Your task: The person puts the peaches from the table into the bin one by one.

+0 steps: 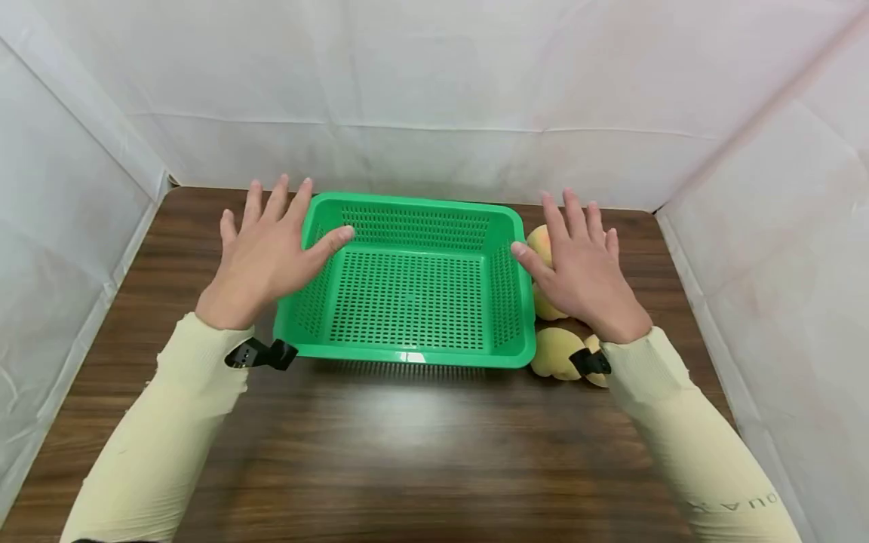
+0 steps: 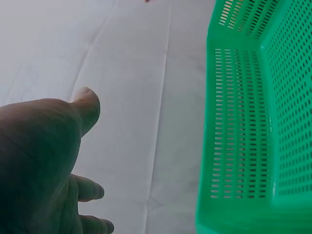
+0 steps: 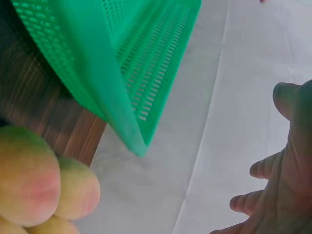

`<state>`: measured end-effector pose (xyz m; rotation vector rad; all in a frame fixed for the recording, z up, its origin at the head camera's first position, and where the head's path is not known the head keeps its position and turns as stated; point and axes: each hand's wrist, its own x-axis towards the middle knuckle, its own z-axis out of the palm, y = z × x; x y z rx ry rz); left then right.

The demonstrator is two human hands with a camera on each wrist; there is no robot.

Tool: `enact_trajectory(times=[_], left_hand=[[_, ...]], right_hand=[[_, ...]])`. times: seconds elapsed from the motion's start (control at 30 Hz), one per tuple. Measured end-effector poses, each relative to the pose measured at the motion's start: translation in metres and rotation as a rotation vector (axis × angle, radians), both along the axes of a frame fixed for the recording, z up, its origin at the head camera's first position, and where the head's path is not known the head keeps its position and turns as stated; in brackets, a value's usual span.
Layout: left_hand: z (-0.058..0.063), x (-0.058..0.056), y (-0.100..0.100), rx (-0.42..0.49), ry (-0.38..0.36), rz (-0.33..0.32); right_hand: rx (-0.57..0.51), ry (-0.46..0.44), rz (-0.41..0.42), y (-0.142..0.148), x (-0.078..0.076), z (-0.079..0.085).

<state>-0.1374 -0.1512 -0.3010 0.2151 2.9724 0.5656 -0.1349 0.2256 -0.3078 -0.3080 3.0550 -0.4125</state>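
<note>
A green plastic basket with slotted walls stands on the table, and nothing lies inside it. My left hand is spread over the basket's left side, fingers straight and holding nothing. On the other side, my right hand is spread above the peaches, its thumb over the basket's right rim. Several yellow peaches with a pink blush sit beside the basket in the right wrist view; my right hand partly hides them in the head view. Both hands appear apart from the basket in the wrist views.
The dark wood-grain table has its far edge just behind the basket. White cloth walls enclose it at the back, left and right. A black strap with a small device is worn on each wrist.
</note>
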Motion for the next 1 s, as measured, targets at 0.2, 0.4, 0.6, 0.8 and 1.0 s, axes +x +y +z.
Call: enact_trajectory(times=[0.2, 0.4, 0.6, 0.8, 1.0], left_hand=[[-0.023, 0.015, -0.025, 0.097, -0.072, -0.003], [-0.054, 0.023, -0.038, 0.237, -0.156, -0.015], [-0.076, 0.033, -0.037, 0.399, -0.295, -0.027], [-0.097, 0.044, -0.036, 0.524, -0.329, 0.036], [-0.105, 0.046, -0.034, 0.698, -0.285, 0.071]], right_hand=[[-0.027, -0.001, -0.051, 0.025, 0.015, -0.001], [-0.057, 0.008, -0.122, 0.056, 0.032, -0.008], [-0.064, -0.04, -0.161, 0.08, 0.049, -0.023], [-0.067, -0.099, -0.204, 0.097, 0.063, -0.041], [-0.111, -0.124, -0.239, 0.105, 0.078, -0.065]])
